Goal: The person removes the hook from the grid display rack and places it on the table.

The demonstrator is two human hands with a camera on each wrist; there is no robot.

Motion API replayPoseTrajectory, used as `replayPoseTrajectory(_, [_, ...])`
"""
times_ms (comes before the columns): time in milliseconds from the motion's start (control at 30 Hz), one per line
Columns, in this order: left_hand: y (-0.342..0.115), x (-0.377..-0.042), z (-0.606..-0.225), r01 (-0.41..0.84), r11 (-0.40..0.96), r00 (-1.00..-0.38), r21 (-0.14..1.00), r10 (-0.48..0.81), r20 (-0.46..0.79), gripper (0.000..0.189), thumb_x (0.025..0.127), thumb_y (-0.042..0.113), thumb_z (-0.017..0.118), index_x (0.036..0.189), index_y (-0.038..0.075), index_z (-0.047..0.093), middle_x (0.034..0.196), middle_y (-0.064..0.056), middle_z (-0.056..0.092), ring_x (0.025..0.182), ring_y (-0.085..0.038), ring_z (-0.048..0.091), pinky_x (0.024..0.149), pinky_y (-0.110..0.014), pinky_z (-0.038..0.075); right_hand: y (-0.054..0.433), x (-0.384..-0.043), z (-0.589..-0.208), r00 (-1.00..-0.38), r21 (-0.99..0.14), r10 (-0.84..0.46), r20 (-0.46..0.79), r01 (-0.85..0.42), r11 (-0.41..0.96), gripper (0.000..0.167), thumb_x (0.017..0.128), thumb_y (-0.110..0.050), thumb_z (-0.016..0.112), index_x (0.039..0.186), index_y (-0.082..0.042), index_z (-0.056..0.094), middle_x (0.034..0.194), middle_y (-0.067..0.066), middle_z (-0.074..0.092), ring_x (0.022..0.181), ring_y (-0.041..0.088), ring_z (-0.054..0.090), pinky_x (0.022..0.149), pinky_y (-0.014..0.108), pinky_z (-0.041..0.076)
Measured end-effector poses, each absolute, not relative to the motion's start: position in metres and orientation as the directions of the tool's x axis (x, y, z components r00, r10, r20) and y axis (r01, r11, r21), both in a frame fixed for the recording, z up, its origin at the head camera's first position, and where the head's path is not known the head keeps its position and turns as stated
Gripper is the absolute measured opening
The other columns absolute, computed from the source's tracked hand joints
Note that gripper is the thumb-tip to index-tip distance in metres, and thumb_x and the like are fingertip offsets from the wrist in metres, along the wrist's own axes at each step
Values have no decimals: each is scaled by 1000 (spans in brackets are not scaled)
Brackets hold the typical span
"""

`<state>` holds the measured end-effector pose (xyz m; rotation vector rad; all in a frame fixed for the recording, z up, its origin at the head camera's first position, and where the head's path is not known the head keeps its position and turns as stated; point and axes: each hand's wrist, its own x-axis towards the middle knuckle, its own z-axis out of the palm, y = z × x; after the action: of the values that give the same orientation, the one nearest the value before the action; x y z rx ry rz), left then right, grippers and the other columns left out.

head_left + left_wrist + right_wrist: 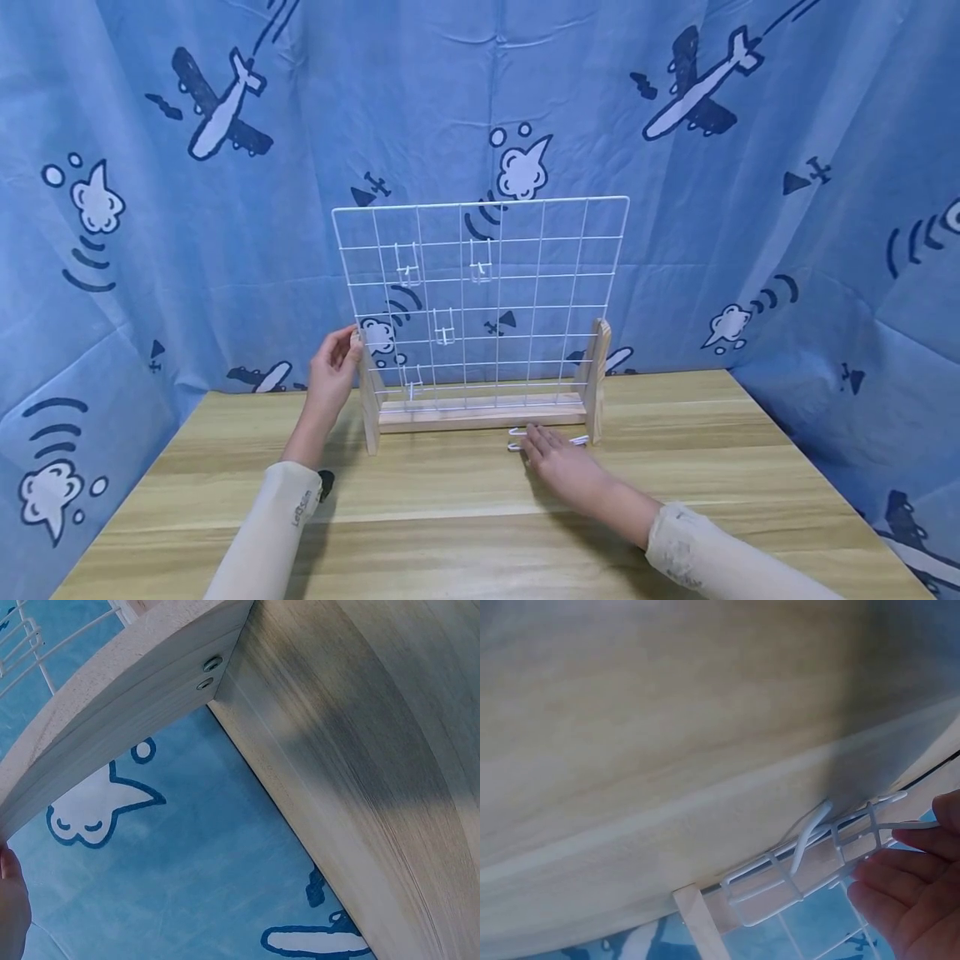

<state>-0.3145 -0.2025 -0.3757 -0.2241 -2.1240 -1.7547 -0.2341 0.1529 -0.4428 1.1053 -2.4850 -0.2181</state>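
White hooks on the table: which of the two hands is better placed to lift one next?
Probably the right hand: its fingers seem to pinch a hook, while the left hand holds the left wooden post.

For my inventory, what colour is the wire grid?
The wire grid is white, clearest in the head view.

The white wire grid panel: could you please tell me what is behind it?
Through the white wire grid panel, the blue curtain shows, including a printed cloud, above a strip of tabletop. Whatever the wooden base and side posts cover cannot be seen.
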Motion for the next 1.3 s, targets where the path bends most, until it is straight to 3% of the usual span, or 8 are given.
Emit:
replayPoseTrajectory(400, [-203, -315, -376, 354, 195, -919, 915, -109, 379, 39, 100, 15, 51, 137, 3, 46, 134, -14, 50, 127, -21, 47, 105, -20, 41, 150, -228, -445, -634, 282, -724, 271, -667, 690, 35, 92, -18, 63, 119, 4, 63, 126, 29, 57, 115, 39, 57, 98, 48, 49])
replayPoseTrajectory(633, [-201, -314, -375, 387, 145, -909, 911, -108, 403, 38, 99, 9, 52, 135, -3, 46, 135, -20, 50, 125, -22, 46, 103, -19, 42, 147, -225, -442, -646, 272, -721, 252, -668, 693, 35, 89, -18, 66, 117, 3, 65, 127, 29, 56, 117, 39, 55, 99, 47, 48])
replayPoseTrajectory(933, [-201, -313, -375, 390, 151, -906, 908, -111, 408, 39, 100, 11, 51, 136, -1, 46, 135, -19, 50, 124, -20, 47, 102, -15, 41, 147, -221, -443, -622, 307, -728, 288, -660, 686, 36, 85, -25, 70, 111, 0, 68, 125, 28, 58, 114, 38, 58, 99, 45, 49])
replayPoseTrajectory(1300, [-202, -312, -375, 356, 162, -921, 920, -103, 375, 41, 100, 16, 50, 139, 3, 45, 136, -14, 49, 127, -19, 45, 106, -20, 40, 148, -218, -447, -616, 294, -714, 333, -651, 700, 31, 83, -24, 72, 103, -1, 68, 121, 29, 59, 111, 38, 60, 96, 45, 51])
